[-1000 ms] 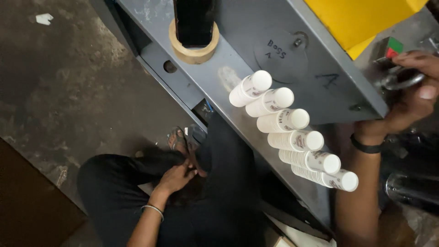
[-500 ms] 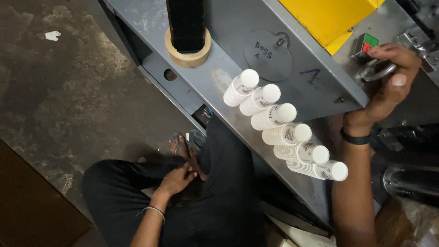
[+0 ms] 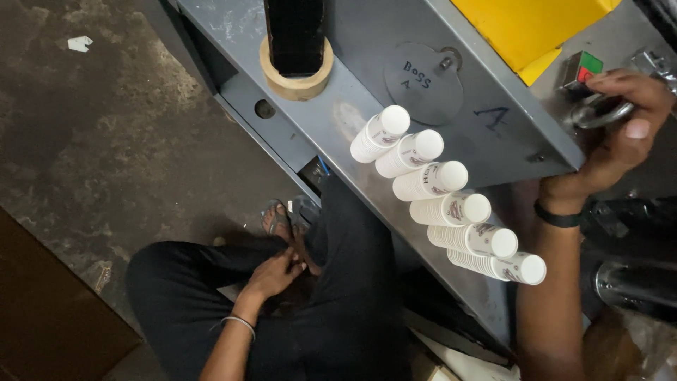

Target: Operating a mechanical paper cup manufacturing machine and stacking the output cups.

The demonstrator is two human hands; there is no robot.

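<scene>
Single head view, steep downward, close over grey machine ledge.

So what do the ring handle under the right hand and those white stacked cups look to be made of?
Ring handle: bare metal, apparently; grey with a shiny glint. The right hand is wrapped around it. Stacked cups: probably paper, possibly thin plastic; matte white with printed sides and fine ribbed rims where they nest.

Counting six stacks of white paper cups in a diagonal row, one tape roll up-left of them, one round plate above.
</scene>
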